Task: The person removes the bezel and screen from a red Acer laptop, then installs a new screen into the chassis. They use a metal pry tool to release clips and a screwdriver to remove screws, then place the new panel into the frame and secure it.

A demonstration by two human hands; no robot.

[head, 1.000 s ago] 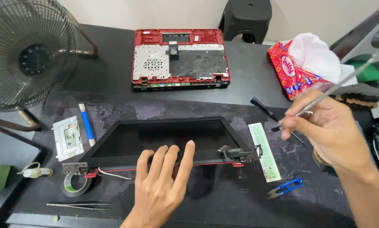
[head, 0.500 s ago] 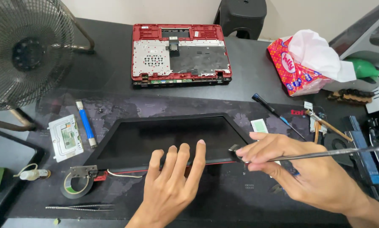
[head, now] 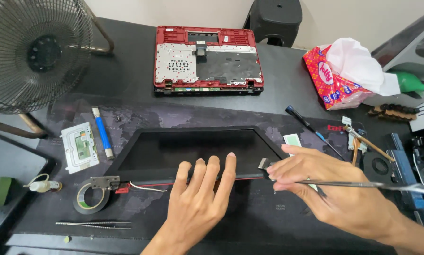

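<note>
The right hand covers the screen panel's right hinge corner, and the tip of its thin metal tool is hidden under the fingers. The left hand hides part of the panel's lower edge. The fan is cut off at the left edge.

Bare desk lies open between the red laptop base and the screen panel. Toward the desk's left edge, the fan, blue pen and tape roll crowd passage; tweezers line the near edge.
</note>
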